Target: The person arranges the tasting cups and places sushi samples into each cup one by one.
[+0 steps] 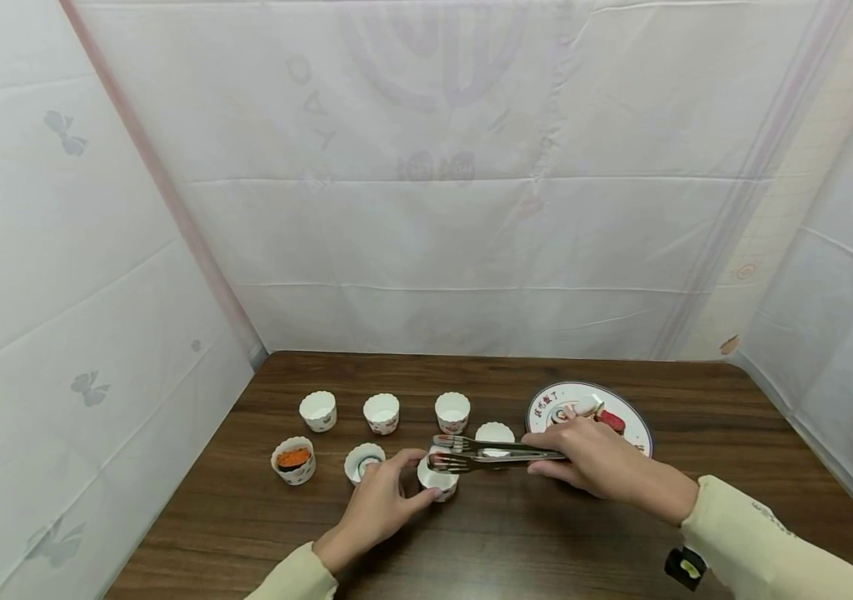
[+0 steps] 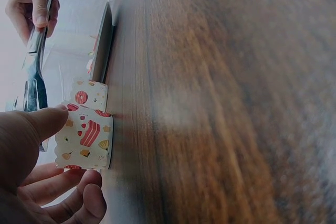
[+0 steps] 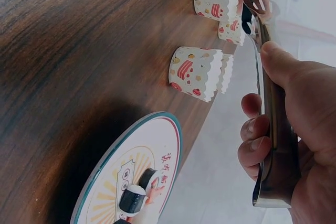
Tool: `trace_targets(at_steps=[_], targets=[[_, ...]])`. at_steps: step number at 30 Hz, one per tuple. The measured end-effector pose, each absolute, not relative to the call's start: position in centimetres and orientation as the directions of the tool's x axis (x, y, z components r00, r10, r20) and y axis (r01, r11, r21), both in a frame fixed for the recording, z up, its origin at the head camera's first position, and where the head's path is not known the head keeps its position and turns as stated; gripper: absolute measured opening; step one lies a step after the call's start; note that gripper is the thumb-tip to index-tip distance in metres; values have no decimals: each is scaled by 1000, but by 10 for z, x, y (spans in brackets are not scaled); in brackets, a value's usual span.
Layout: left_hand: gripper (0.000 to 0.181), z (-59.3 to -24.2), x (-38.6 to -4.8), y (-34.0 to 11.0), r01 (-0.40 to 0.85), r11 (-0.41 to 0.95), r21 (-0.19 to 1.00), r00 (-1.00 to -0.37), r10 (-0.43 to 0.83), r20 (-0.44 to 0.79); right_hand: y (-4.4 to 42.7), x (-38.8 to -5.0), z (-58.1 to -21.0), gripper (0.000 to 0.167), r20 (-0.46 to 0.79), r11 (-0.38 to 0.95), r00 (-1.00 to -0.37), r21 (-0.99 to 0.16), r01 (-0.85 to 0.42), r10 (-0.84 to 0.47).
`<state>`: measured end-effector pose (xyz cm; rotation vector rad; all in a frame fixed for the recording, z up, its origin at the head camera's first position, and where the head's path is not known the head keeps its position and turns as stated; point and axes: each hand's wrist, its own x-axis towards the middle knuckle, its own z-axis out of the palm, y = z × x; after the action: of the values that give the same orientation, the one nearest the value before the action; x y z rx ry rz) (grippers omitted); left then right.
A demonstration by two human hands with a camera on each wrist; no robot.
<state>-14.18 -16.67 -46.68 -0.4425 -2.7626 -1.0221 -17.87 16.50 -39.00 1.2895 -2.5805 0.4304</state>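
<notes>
My left hand (image 1: 381, 500) holds a white patterned paper baking cup (image 2: 86, 140) between thumb and fingers, the cup upright on the table. My right hand (image 1: 584, 454) grips metal tongs (image 1: 494, 451), whose fork-like tips are over that cup. A small dark piece (image 3: 248, 20) shows at the tong tips; its kind and whether it is pinched cannot be told. Left of the held cup stand a cup (image 1: 352, 463) with a sushi roll and a cup (image 1: 299, 477) with orange-topped sushi. Beyond my right hand lies a round plate (image 1: 546, 398) with several sushi pieces (image 3: 133, 199).
Three more paper cups form a back row, the left one (image 1: 317, 411), the middle one (image 1: 381, 414) and the right one (image 1: 452, 412). Another cup (image 1: 495, 433) stands behind the tongs. The dark wooden table (image 1: 471, 558) is walled by pale cloth (image 1: 426, 233).
</notes>
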Motion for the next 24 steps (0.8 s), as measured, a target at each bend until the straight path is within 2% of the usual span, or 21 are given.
trace_targets(at_steps=[5,24], targets=[[50,-467,-143,-167,328,714,618,-944,226,240,163,-180,-392,32,310,549,-574,-173,-818,-758],[50,-467,-142,-167,330,711,621,-943,228,241,161,-178,-395,32,277,583,-603,-160,-797,-748]])
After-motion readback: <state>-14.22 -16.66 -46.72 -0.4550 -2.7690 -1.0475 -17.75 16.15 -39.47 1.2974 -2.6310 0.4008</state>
